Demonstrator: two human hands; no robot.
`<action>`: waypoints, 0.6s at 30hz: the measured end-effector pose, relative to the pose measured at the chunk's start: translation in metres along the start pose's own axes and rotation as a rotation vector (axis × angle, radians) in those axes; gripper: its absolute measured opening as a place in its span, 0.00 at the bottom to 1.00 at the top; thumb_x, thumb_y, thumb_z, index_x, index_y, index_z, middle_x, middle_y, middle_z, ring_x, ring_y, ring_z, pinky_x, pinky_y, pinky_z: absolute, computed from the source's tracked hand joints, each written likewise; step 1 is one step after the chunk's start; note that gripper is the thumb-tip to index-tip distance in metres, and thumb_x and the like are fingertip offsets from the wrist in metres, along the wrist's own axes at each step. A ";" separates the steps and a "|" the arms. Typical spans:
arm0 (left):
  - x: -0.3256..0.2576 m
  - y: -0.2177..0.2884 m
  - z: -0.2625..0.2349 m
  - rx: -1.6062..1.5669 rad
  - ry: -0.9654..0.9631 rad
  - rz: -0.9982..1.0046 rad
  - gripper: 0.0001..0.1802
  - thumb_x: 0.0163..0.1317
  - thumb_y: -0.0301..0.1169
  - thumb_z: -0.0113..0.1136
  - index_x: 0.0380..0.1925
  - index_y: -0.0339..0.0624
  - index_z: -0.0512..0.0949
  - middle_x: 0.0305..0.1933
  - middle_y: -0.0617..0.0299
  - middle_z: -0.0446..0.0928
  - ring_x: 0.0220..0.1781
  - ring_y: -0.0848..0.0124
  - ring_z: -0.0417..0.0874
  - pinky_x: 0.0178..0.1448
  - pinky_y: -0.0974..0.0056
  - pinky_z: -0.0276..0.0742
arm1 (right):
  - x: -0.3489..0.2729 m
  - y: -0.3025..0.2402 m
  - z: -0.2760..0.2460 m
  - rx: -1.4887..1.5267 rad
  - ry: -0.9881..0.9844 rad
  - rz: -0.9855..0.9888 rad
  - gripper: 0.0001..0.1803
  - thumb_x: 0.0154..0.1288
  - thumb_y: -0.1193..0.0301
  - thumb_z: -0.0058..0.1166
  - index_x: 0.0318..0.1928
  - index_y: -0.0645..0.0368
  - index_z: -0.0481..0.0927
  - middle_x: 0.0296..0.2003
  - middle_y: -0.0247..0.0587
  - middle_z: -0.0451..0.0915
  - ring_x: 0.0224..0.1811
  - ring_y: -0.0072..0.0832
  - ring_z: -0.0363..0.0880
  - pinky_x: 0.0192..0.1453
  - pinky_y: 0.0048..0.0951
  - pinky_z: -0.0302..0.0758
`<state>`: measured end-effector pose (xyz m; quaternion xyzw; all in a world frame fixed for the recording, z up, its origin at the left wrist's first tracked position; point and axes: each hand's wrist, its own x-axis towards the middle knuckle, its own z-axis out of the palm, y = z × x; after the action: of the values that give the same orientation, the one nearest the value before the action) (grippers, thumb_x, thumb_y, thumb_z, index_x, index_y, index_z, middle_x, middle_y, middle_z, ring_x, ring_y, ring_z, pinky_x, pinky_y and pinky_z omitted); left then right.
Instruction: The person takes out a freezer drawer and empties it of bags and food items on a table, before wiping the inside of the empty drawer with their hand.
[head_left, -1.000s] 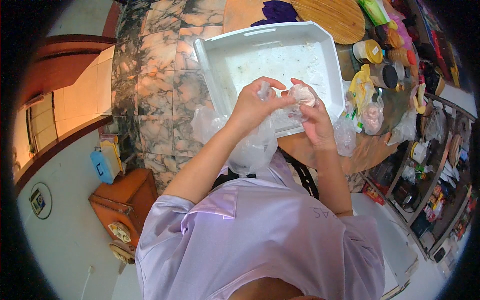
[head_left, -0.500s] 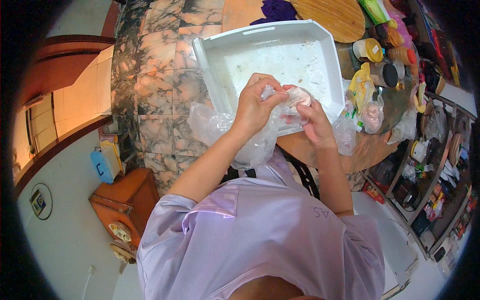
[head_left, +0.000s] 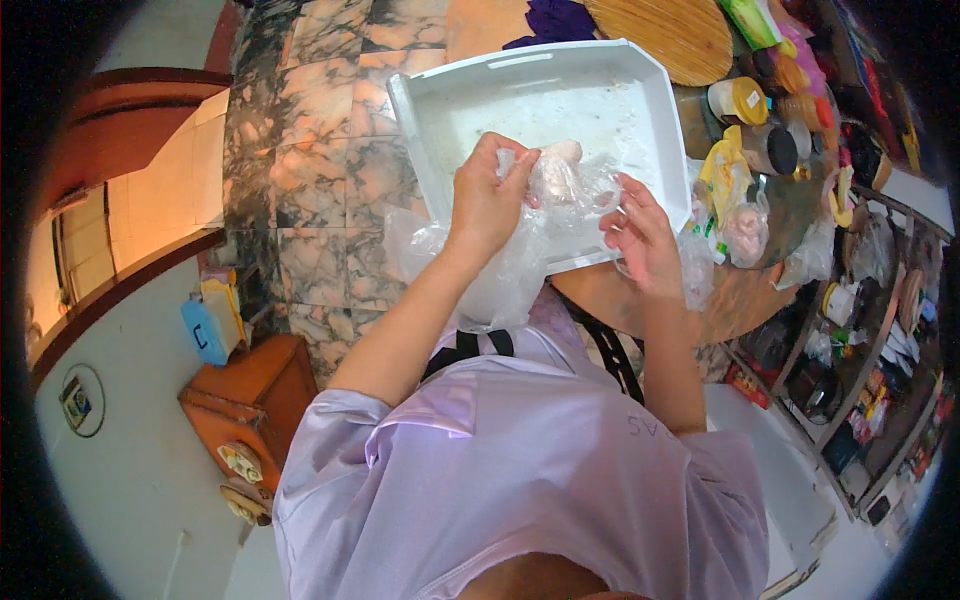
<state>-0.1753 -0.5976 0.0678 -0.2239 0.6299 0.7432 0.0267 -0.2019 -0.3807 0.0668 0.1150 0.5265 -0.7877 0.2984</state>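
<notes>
My left hand (head_left: 488, 195) pinches the gathered edge of a small clear plastic bag (head_left: 560, 185) with a whitish lump inside. The lump hangs over the near part of a white plastic tray (head_left: 450, 85). To the right, my right hand (head_left: 642, 235) has its fingers curled at the bag's other edge, where the thin film stretches to the fingertips. A larger clear plastic bag (head_left: 495, 285) hangs below my left hand, in front of the tray's near side. How it is held is hidden behind the hand.
The tray rests on a round wooden table (head_left: 660, 315). Jars (head_left: 738, 100), a yellow packet (head_left: 725, 165) and knotted plastic bags (head_left: 745, 232) crowd its right side. A round woven board (head_left: 665, 35) and a dark purple cloth (head_left: 555, 20) lie beyond. Cluttered shelves (head_left: 860, 340) stand at the right.
My hands have moved apart, the right one to the right and slightly down. The small bag, bunched up before, is now spread between them with its whitish lump showing.
</notes>
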 end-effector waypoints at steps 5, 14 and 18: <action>0.008 -0.008 -0.006 -0.042 -0.024 0.120 0.08 0.65 0.29 0.58 0.33 0.38 0.69 0.28 0.57 0.81 0.25 0.75 0.80 0.27 0.71 0.73 | -0.001 -0.011 0.016 -0.253 -0.015 0.055 0.26 0.67 0.60 0.51 0.60 0.62 0.67 0.47 0.43 0.77 0.41 0.28 0.79 0.36 0.23 0.75; 0.003 -0.012 -0.001 -0.075 -0.043 0.149 0.07 0.66 0.28 0.56 0.34 0.39 0.69 0.31 0.56 0.82 0.28 0.75 0.81 0.31 0.71 0.75 | 0.010 -0.002 0.038 -0.277 -0.001 0.107 0.17 0.60 0.72 0.61 0.49 0.62 0.74 0.36 0.35 0.80 0.35 0.18 0.77 0.34 0.20 0.72; 0.003 -0.010 -0.002 -0.169 -0.054 0.068 0.06 0.66 0.28 0.56 0.34 0.40 0.69 0.32 0.56 0.81 0.30 0.75 0.80 0.32 0.72 0.75 | 0.008 -0.001 0.043 -0.332 -0.007 0.122 0.10 0.59 0.74 0.61 0.41 0.60 0.77 0.31 0.30 0.79 0.30 0.16 0.74 0.33 0.19 0.70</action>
<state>-0.1741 -0.5980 0.0571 -0.1839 0.5710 0.8001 -0.0007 -0.2033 -0.4215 0.0819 0.0932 0.6402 -0.6710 0.3622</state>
